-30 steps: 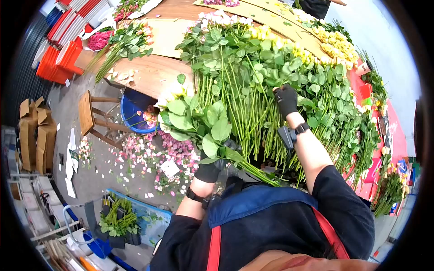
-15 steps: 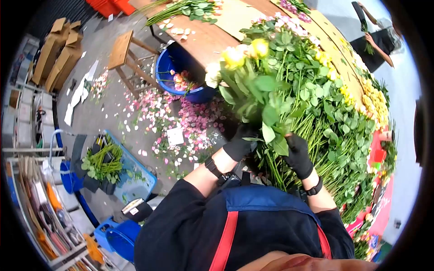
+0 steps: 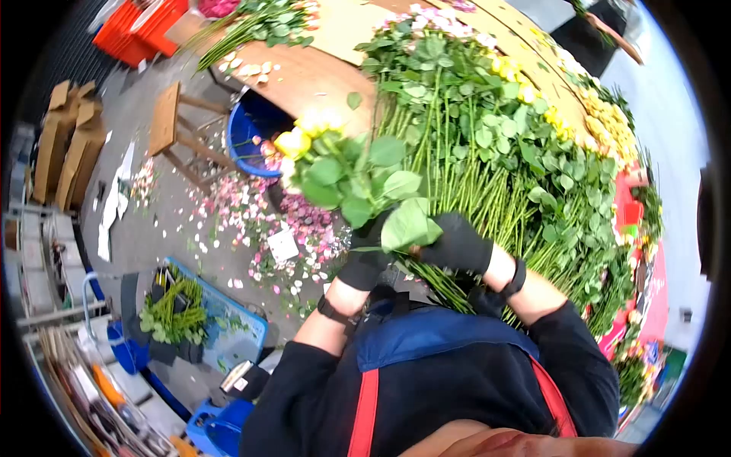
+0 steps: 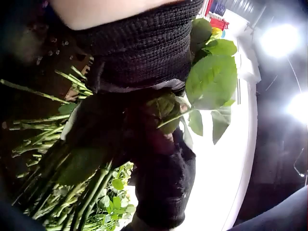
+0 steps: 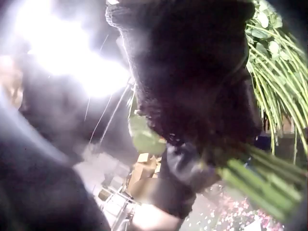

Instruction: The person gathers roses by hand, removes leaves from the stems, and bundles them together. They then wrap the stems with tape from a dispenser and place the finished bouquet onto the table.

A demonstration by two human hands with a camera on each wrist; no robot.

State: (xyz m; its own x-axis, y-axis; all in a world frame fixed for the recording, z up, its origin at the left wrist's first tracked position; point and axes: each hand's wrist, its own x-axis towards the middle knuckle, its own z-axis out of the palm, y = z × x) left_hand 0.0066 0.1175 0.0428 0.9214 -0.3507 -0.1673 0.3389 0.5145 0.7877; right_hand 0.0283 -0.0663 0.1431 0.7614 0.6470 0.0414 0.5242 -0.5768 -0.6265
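Observation:
In the head view my left hand (image 3: 365, 255), in a black fingerless glove, grips a bunch of roses (image 3: 327, 175). Its yellow and pale blooms tilt up to the left, and the cut stems (image 3: 438, 286) slant down to the right. My right hand (image 3: 455, 242), gloved alike, meets the bunch from the right with curled fingers at the stems, partly behind a large leaf (image 3: 411, 225). The left wrist view has the right hand (image 4: 166, 187) close against the left beside a leafy stem. Green stems (image 5: 262, 185) stick out below the right hand in the right wrist view.
Many long-stemmed roses (image 3: 487, 145) cover the table to the right. A blue tub (image 3: 255, 133) stands by a wooden stool (image 3: 164, 118). Petals (image 3: 228, 217) litter the floor. A blue tray (image 3: 236, 320) with cut greens lies lower left. Another person (image 3: 590, 34) is across the table.
The right hand has come from the roses on the table to the bunch in the left hand. Between the last two frames the view turned and the bunch tipped further left.

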